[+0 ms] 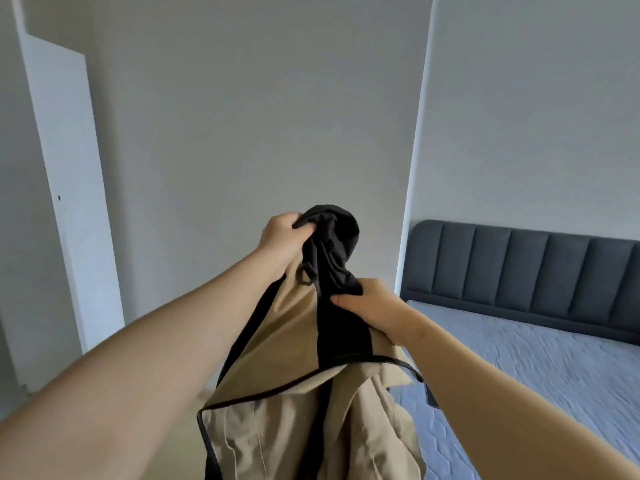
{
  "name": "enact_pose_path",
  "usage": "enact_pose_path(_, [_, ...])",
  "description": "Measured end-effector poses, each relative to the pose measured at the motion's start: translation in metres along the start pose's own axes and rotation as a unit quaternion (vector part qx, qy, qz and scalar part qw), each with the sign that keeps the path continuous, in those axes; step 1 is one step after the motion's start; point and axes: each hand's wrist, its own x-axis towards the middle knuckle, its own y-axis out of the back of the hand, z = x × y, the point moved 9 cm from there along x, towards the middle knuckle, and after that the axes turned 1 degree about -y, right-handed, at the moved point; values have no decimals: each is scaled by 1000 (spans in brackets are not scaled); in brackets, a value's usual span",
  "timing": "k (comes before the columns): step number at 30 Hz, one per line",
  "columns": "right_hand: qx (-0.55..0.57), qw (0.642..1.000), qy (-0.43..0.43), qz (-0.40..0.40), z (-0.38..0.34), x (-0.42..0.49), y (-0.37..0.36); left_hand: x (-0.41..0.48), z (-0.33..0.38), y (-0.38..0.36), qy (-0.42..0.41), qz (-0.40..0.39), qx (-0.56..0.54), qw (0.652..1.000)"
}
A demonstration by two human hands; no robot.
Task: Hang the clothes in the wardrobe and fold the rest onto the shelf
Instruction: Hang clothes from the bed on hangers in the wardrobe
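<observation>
Our left hand (282, 237) and right hand (370, 308) grip the beige coat (294, 427); we should keep it off the bed (519, 341) at 3 o'clock

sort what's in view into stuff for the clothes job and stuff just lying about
For the job: beige and black jacket; left hand and right hand, both gripping its black part.
Just there: mattress; grey padded headboard; white panel at left.

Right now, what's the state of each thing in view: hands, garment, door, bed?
beige and black coat, held up in the air, bunched, not yet hung.
left hand, grips its black top end.
right hand, grips the black fabric lower down.
white door panel, looks swung open.
bed, mattress uncovered.
</observation>
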Motion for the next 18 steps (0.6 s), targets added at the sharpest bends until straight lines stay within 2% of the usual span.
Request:
enact_pose_path(2, [85, 994, 12, 71, -5, 2, 17, -4, -9, -7, 27, -49, -51, 997])
enact_pose_path(5, [242, 961, 8, 136, -9, 5, 38, -27, -30, -17, 53, -169, -111, 978])
enact_pose_path(9, [324, 933, 23, 157, -32, 15, 37, -74, -75, -16, 85, -317, -40, 944])
enact_pose_path(11, [352, 920, 28, 171, -43, 21, 33, -91, -93, -12, 96, -349, 21, 932])
enact_pose_path(13, [376, 909, 29, 180, -51, 25, 31, -97, -109, -8, 83, -333, 146, 928])
enact_pose_path(14, [381, 908, 30, 173, -56, 29, 27, -93, -115, -1, 81, -289, 181, 937])
enact_pose_path(16, [380, 912, 33, 149, -64, 34, 17, -79, -120, 26, 108, -156, 172, 967])
enact_pose_path(18, [356, 925, 37, 127, -68, 37, 9, -71, -117, 55, 120, -64, 203, 970])
